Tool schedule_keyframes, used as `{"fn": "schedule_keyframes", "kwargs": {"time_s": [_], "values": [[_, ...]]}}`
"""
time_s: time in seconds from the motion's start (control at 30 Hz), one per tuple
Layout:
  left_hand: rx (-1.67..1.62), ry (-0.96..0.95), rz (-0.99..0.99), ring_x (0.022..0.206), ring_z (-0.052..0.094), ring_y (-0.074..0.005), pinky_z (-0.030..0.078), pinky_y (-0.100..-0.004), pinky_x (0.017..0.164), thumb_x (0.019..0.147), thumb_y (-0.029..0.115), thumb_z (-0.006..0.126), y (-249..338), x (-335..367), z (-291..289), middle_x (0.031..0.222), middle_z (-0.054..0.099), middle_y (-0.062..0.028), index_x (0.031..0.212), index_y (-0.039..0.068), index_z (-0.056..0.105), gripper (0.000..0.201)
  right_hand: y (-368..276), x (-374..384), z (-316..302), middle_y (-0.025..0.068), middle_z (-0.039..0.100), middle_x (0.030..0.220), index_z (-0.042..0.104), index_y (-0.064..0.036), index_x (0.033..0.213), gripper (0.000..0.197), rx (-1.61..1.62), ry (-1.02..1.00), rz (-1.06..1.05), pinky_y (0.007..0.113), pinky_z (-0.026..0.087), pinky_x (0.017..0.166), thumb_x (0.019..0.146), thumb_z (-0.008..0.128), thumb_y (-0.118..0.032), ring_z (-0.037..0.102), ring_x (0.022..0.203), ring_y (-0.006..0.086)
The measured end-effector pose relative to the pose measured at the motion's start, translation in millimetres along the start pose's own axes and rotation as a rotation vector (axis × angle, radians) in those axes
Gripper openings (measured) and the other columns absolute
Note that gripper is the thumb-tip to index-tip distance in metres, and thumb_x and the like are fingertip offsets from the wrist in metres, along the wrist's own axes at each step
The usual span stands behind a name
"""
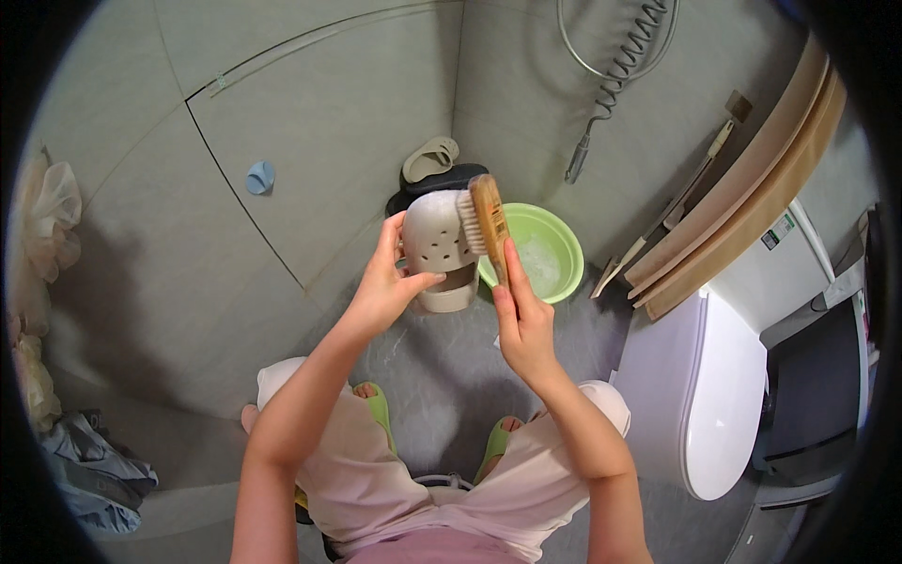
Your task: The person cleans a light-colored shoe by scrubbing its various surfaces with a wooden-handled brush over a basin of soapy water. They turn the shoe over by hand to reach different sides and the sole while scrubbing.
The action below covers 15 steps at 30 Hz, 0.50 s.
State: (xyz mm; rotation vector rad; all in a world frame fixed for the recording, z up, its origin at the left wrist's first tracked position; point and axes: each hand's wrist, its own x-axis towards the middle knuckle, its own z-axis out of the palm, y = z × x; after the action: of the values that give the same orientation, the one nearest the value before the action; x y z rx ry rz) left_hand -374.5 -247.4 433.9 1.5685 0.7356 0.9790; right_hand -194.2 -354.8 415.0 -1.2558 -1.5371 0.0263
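Observation:
A pale grey clog (434, 226) with small holes in its upper is held up in front of me, toe pointing away. My left hand (381, 287) grips its left side, thumb over the opening and fingers around the outer edge. In my right hand (522, 329) is a wooden scrubbing brush (489, 221), held by its handle with the white bristles turned left against the clog's upper. Behind the brush, a light green basin (568, 246) stands on the floor with cloudy, foamy water in it.
Another beige clog (430, 160) rests on dark footwear (460, 177) in the corner. At right are a white toilet (723, 404), tan boards (742, 188) and a long-handled squeegee (620, 268). A coiled hose (620, 70) hangs on the wall. Clothes (89, 470) lie at left.

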Motion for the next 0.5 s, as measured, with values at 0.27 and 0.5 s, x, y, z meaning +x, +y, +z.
{"fn": "schedule_keyframes", "kwargs": {"time_s": [0.27, 0.5], "values": [[-0.087, -0.072, -0.084, 0.124, 0.050, -0.0228, 0.044, -0.0379, 0.102, 0.080, 0.006, 0.076, -8.6, 2.6, 5.1, 0.132, 0.052, -0.0119, 0.149, 0.006, 0.030, 0.083, 6.3, -5.5, 14.8, 0.0144, 0.068, 0.092, 0.049, -0.0126, 0.146, 0.059, -0.277, -0.049, -0.183, 0.037, 0.053, 0.066, 0.090, 0.064, -0.007, 0.065, 0.072, 0.0284], [-0.076, -0.067, -0.124, 0.122, 0.052, -0.0222, 0.045, -0.0364, 0.102, 0.079, 0.005, 0.078, -9.4, 1.1, 6.0, 0.136, 0.052, -0.0135, 0.147, 0.000, 0.035, 0.080, 9.7, 1.8, 13.0, 0.0084, 0.058, 0.070, 0.053, -0.0145, 0.143, 0.061, -0.411, 0.002, -0.245, 0.036, 0.049, 0.052, 0.085, 0.070, -0.007, 0.057, 0.054, 0.0228]]}}
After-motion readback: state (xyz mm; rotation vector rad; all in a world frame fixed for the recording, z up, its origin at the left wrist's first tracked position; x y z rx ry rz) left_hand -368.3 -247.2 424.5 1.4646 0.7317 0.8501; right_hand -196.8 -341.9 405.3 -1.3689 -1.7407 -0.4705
